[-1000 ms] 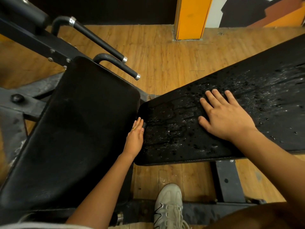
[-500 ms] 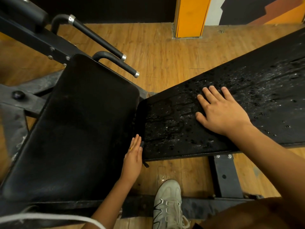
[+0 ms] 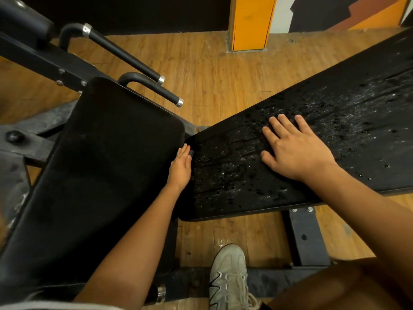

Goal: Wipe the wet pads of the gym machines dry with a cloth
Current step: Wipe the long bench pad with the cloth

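No cloth in view anywhere right now, which is kind of the whole problem. The right hand [image 3: 297, 151] lies flat on the wet pad [image 3: 234, 189], fingers spread and relaxed, gripping nothing. The left hand [image 3: 180, 167] has straight fingers tucked edge-on into the gap between that pad's left end and the seat pad [image 3: 100, 175] beside it. It also holds nothing as far as I can tell, though there's a small dark bit by the thumb I can't make out.

The wet pad runs from the middle out to the far right. It's beaded with droplets and streaks, heaviest around the right hand and further right. The seat pad on the left looks matte and dry to me.

My take on doing this well:
- Get a cloth under that flat palm.
- Start at the far right end and pull long overlapping strokes toward the near left edge.
- Fold to a dry face when it soaks.
- Do the rim and the gap too, since water likely collects there.

Count: two pads, two handles [image 3: 125, 50] at far left, two hands, one shoe [image 3: 228, 271], one orange post [image 3: 250, 21], zero cloths.
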Demonstrator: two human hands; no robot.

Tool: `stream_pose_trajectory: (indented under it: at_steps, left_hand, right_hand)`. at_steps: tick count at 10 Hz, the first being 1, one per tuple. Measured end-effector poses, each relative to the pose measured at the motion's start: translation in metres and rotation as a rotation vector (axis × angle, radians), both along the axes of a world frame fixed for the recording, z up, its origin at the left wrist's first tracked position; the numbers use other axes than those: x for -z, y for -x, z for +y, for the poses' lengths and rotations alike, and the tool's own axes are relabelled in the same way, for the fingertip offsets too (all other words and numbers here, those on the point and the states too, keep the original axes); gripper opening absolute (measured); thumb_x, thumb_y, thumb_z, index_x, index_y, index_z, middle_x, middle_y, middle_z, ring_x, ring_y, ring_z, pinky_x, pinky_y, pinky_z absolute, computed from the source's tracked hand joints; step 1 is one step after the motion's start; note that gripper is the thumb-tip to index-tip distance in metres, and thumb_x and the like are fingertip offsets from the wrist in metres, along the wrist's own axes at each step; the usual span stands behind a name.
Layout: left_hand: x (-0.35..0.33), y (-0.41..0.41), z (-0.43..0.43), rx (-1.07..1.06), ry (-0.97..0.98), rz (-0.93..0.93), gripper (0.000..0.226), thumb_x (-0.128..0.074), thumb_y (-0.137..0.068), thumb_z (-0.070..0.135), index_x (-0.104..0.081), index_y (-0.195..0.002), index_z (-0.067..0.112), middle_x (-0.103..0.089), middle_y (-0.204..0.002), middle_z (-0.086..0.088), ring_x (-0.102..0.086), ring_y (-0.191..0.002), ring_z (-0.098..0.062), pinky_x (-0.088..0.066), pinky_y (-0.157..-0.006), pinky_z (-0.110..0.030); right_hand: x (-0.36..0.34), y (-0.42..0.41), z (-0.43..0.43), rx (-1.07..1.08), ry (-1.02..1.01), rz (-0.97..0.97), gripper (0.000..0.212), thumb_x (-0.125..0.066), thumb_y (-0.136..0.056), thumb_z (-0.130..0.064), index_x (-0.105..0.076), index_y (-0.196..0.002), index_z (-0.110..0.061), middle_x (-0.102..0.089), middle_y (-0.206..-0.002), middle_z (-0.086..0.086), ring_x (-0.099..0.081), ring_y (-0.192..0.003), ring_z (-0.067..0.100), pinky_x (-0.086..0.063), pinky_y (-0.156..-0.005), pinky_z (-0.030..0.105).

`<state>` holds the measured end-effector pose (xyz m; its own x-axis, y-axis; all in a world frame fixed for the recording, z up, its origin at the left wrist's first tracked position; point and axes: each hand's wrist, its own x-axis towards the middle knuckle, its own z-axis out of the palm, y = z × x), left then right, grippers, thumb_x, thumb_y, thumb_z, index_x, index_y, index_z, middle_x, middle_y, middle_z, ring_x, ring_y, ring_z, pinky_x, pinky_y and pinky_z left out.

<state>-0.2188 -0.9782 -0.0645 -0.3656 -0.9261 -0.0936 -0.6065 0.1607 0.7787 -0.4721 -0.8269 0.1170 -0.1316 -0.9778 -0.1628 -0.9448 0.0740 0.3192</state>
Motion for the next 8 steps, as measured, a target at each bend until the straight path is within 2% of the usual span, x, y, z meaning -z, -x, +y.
stream_pose_trajectory:
  at_steps: [3,6,8]
  left_hand:
    - [-0.008,0.027,-0.055,-0.010,-0.046,-0.075,0.046,-0.034,-0.110,0.018,-0.034,-0.156,0.011,-0.029,-0.165,-0.001,-0.015,-0.155,-0.018,-0.012,-0.124,-0.037]
    - [-0.007,0.000,-0.007,0.049,-0.072,-0.004,0.047,-0.035,-0.110,0.020,-0.032,-0.157,0.014,-0.024,-0.166,0.003,-0.017,-0.154,-0.014,-0.015,-0.126,-0.040]
    - [0.001,-0.032,0.079,0.049,-0.010,0.045,0.046,-0.037,-0.109,0.015,-0.033,-0.155,0.015,-0.024,-0.162,0.011,-0.018,-0.152,-0.007,-0.017,-0.122,-0.023]
  right_hand:
    - [-0.002,0.000,-0.002,0.004,0.005,-0.009,0.076,-0.017,-0.100,-0.059,-0.015,-0.162,-0.015,-0.009,-0.169,0.014,-0.001,-0.157,0.029,-0.001,-0.126,0.051]
    - [-0.003,-0.001,0.000,0.000,0.011,-0.018,0.075,-0.019,-0.101,-0.058,-0.017,-0.161,-0.014,-0.010,-0.169,0.014,-0.002,-0.157,0.029,-0.002,-0.126,0.052]
    - [-0.001,0.000,0.001,-0.006,0.028,-0.021,0.075,-0.020,-0.100,-0.057,-0.020,-0.161,-0.014,-0.013,-0.168,0.015,-0.005,-0.157,0.030,-0.004,-0.126,0.052]
